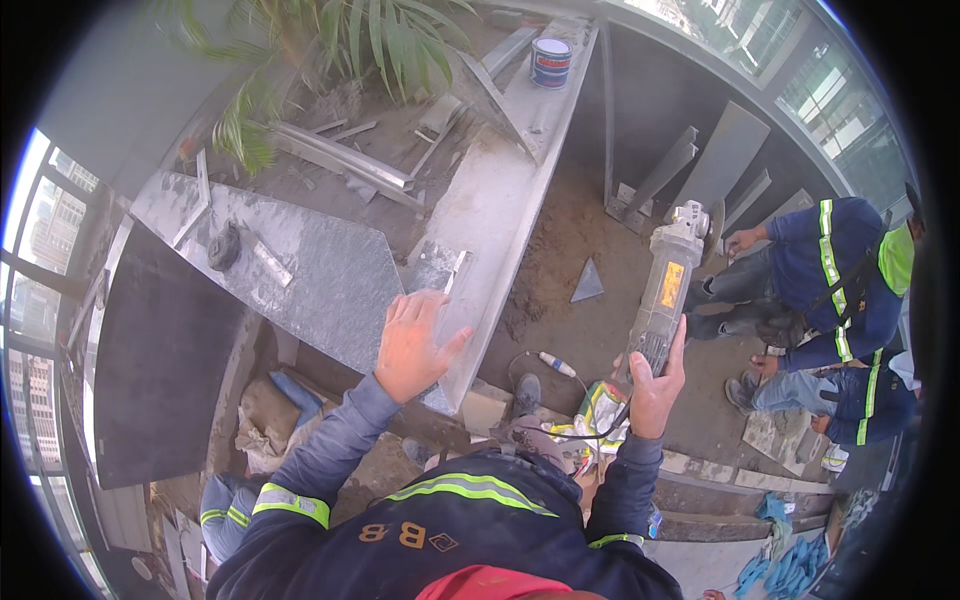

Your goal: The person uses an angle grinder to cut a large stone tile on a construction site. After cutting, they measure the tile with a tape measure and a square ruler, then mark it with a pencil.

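My right hand [655, 388] is wrapped round the rear of a grey angle grinder [655, 305], held upright with its head and disc [712, 232] at the top. A black cord hangs from the tool's lower end. My left hand [413, 340] is spread flat, holding nothing, over the near end of a pale stone ledge [500, 215]. Whether its palm rests on the ledge I cannot tell. Beside it lies a large grey stone slab [330, 270], its corner close to my fingers. A small pale piece [455, 270] lies just beyond the fingertips.
A paint can [550, 63] stands on the ledge's far end. Metal profiles [345, 160] and a palm plant [370, 35] are beyond the slab. Two co-workers [840, 270] stand at the right. A triangular offcut [587, 281] and a plug connector [557, 364] lie on the dusty floor.
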A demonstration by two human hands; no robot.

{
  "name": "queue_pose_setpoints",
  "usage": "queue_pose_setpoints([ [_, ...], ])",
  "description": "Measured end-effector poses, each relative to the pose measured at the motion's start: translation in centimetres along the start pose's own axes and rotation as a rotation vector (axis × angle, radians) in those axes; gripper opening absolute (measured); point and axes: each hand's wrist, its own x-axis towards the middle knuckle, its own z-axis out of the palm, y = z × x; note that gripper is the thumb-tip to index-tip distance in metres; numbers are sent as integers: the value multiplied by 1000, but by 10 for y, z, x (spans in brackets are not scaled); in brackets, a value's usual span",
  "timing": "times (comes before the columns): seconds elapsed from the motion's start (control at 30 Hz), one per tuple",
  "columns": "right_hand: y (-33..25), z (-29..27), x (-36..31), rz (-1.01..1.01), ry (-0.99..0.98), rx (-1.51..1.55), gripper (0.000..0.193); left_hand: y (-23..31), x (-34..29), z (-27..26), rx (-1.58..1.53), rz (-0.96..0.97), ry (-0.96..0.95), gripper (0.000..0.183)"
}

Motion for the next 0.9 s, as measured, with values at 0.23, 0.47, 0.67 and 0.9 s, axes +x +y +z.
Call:
queue_pose_setpoints([
  [0.23, 58, -70, 69, -497, 373, -677, 86, -29, 29, 19, 336, 42, -72, 67],
  [0.47, 93, -141, 108, -530, 624, -959, 82, -3, 60, 40, 449, 15, -185, 76],
  [0.67, 93, -162, 118, -635, 670, -1056, 76, -27, 60, 26, 497, -62, -136, 75],
  [0.9, 84, -175, 131, -567, 686, -1048, 73, -36, 24, -20, 210, -85, 131, 65],
])
